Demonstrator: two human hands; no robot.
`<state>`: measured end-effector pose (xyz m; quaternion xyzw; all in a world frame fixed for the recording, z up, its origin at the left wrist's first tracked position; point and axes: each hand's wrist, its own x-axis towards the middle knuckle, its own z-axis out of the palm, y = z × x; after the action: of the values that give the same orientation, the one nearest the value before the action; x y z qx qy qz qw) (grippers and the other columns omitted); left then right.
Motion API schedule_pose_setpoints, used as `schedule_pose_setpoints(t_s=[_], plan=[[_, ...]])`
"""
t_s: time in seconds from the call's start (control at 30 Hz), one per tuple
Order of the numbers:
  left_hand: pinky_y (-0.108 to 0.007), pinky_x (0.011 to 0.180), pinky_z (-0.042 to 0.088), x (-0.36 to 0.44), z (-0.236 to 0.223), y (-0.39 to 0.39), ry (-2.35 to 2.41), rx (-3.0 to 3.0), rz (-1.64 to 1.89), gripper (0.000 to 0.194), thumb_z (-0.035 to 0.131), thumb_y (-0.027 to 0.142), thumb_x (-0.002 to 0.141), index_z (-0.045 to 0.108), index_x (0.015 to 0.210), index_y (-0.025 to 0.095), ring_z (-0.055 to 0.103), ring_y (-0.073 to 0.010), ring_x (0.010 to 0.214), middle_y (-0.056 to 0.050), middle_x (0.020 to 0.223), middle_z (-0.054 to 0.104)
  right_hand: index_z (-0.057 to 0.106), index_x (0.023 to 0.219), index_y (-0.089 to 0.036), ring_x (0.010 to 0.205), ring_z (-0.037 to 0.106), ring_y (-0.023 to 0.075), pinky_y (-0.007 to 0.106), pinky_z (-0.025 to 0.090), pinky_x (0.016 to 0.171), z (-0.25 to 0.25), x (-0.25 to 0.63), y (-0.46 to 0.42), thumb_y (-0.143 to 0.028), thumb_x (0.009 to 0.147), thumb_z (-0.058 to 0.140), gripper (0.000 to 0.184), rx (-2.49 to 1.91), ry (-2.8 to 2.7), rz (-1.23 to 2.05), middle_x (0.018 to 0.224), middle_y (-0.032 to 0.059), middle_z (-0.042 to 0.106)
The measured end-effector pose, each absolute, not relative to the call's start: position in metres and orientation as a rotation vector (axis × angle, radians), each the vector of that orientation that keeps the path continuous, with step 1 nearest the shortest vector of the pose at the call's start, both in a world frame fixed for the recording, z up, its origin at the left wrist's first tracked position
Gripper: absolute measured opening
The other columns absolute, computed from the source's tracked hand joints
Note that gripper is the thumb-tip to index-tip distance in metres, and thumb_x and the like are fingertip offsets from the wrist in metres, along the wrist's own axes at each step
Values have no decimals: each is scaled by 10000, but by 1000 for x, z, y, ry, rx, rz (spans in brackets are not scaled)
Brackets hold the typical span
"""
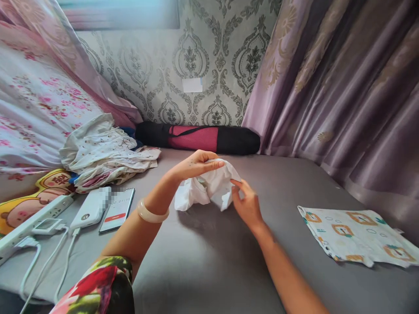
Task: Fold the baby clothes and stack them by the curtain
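Observation:
In the middle of the view a crumpled white cloth garment is held up just over the grey sheet. My left hand pinches its upper edge, thumb on top and fingers behind the fabric. At the garment's right side my right hand grips the edge between thumb and fingers. The cloth hangs in folds between both hands, its lower left part drooping close to the sheet. Its exact kind is hidden by the folds. A pale bangle circles my left wrist.
A printed cloth lies flat on the right. On the left are a heap of fabric, a white power bank, a phone, a power strip with cables and a yellow cushion. A black and pink bag lies along the wall.

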<state>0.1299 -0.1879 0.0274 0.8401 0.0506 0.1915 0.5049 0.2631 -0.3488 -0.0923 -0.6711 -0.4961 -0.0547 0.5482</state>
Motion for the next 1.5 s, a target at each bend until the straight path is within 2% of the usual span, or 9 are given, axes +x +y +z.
schedule_pose_setpoints(t_s=[0.1,0.2,0.3,0.43,0.7,0.87,1.1,1.33,1.5], plan=[[-230,655,417,129,17,-180,106,1877,404,344,706,389,757,673,994,142,554,-126,761,-26,872,642,693,797,-183,699,607,182,297,470,694,-65,282,-368,-470,884,522,345,-1677,-914,-78,714,35,660],[-252,721,438,130,1,-172,50,1743,351,436,703,261,692,648,1112,157,579,-156,859,-52,1015,656,602,623,-194,567,504,133,248,391,572,-40,295,-390,-549,854,553,427,-1676,-767,1,554,-19,544],[-249,716,431,135,-16,-172,12,1683,335,480,634,177,662,633,1141,166,569,-157,860,-48,1006,645,541,596,-198,550,474,113,231,365,539,-21,298,-408,-585,811,599,446,-1639,-739,140,562,-32,529],[-221,701,410,149,-37,-183,73,1640,399,398,627,148,672,638,1069,175,541,-116,804,-4,902,608,608,803,-205,510,484,118,229,357,487,-14,304,-422,-598,754,662,400,-1766,-743,469,591,-32,590],[-235,670,434,165,-65,-203,180,1542,402,282,693,364,737,665,941,172,568,-114,719,-18,843,634,708,902,-181,507,526,122,219,364,465,-41,339,-437,-511,755,700,362,-1957,-1037,692,565,-19,626],[-256,697,457,166,-70,-208,186,1571,397,402,694,477,747,707,996,162,592,-142,765,-62,920,684,732,985,-197,792,684,198,300,542,700,-52,335,-422,-446,743,727,347,-1829,-1183,743,866,53,744],[-246,670,447,167,-70,-214,130,1509,329,379,706,494,747,728,918,157,582,-123,710,-39,829,681,667,1082,-221,1056,646,205,363,503,939,-58,305,-382,-470,825,651,358,-1565,-1175,588,1129,69,699],[-223,578,405,172,-69,-219,249,1471,382,327,775,420,667,668,804,143,511,-88,599,7,692,600,661,895,-192,712,622,149,255,485,635,-63,291,-372,-518,784,667,344,-1545,-1073,617,810,21,692],[-223,602,432,172,-64,-224,424,1722,608,293,746,390,701,661,859,158,551,-113,679,-24,790,639,676,813,-168,641,578,144,245,438,588,-76,312,-372,-567,733,679,407,-1670,-834,433,727,23,673]])
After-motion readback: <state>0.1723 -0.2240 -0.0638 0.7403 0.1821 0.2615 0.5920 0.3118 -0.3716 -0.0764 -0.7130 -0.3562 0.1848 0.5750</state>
